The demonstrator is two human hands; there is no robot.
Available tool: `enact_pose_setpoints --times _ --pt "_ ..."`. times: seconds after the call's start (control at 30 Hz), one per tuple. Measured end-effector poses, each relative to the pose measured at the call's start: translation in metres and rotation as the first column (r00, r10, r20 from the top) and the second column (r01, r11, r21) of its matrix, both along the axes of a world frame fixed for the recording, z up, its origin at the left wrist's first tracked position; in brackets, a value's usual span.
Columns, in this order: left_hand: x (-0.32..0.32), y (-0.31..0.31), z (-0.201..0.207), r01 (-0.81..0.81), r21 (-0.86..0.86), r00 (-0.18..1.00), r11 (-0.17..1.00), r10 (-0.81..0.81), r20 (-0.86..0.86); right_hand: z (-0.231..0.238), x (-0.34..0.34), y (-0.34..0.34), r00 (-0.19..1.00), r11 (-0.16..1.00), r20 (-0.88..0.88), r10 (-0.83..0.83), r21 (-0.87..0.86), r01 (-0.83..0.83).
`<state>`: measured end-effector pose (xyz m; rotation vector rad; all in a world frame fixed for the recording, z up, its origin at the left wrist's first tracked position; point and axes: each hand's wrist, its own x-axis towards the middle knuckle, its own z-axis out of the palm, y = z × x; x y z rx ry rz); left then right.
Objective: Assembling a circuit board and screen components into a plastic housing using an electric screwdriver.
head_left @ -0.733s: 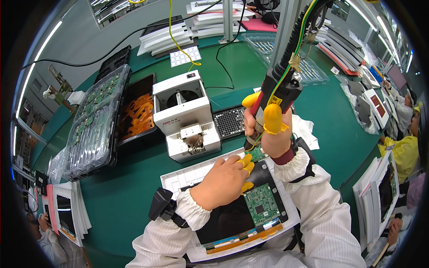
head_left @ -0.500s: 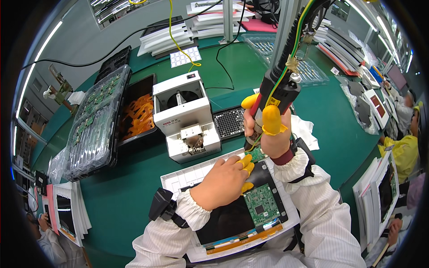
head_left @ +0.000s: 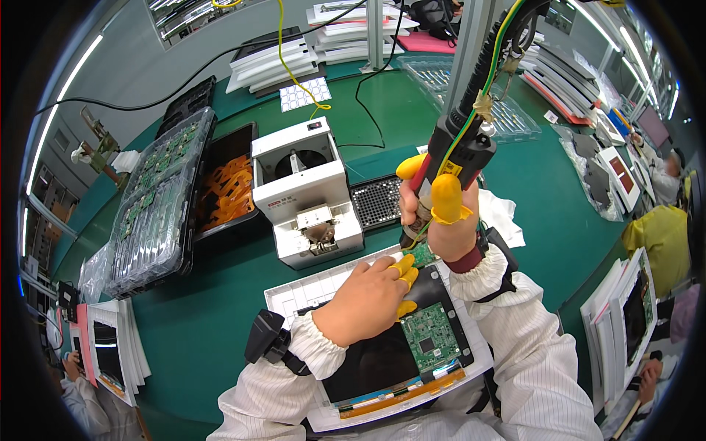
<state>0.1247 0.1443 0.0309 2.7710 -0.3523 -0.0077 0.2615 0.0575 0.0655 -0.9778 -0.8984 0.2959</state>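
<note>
- Here's the crux: the electric screwdriver (head_left: 471, 151) slants with its long axis running from upper right to lower left, nose aimed down at the small green circuit board (head_left: 424, 254) by the far edge of the white frame (head_left: 283, 295). Whether the bit touches anything is too small to tell.
- Right hand (head_left: 454, 234) has it: fingers wrapped round the barrel, yellow-capped thumb on the near side, another yellow-capped finger on the far side.
- And the left hand (head_left: 368, 294) lies over the black panel (head_left: 364, 367), fingers close together, thumb set apart toward the body. Fingertips point right, just beside the small board, which lies right of them and slightly away from the body; whether they pinch anything underneath, I can't tell.
- Both hands are close to that small board, the right's driver nose coming in from above. The larger green circuit board (head_left: 432, 334) sits nearer the body, below the left thumb.
- Out to the containers! A black bin (head_left: 229, 144) holds a heap of orange film-like pieces (head_left: 228, 184); left of it, a clear plastic tray (head_left: 147, 250) carries green boards.
- Right of the bin stands a white screw feeder (head_left: 301, 187), with a black perforated tray (head_left: 379, 200) just beside it.
- Farther off, another clear tray (head_left: 518, 134) holds rows of small parts.
</note>
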Motion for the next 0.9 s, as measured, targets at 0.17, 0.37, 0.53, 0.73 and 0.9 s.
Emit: enact_pose_setpoints --times 0.17,0.37,0.53,0.73,0.9 --pt "-0.0004 0.001 0.0002 -0.001 0.002 1.0 1.0 0.001 0.009 0.0003 0.0005 0.0002 1.0 1.0 0.031 0.007 -0.006 -0.007" --pt "0.0001 0.0 0.0025 -0.002 0.0 1.0 1.0 0.002 -0.015 0.0057 -0.0038 -0.0013 0.994 0.997 -0.1 0.043 0.071 -0.036" --pt "0.0004 -0.0003 0.0034 0.001 0.006 1.0 1.0 0.0 -0.028 0.0022 0.0009 -0.0024 1.0 1.0 0.024 0.013 0.003 -0.013" --pt "0.0005 0.0003 0.0032 -0.001 -0.001 0.999 1.0 0.001 -0.035 0.0003 0.0014 -0.0023 0.998 0.999 0.039 0.045 0.0 -0.045" --pt "0.0016 -0.0003 0.0037 0.007 0.012 0.999 1.0 -0.007 -0.041 -0.002 0.0031 -0.003 0.998 0.999 0.039 0.052 -0.012 -0.052"
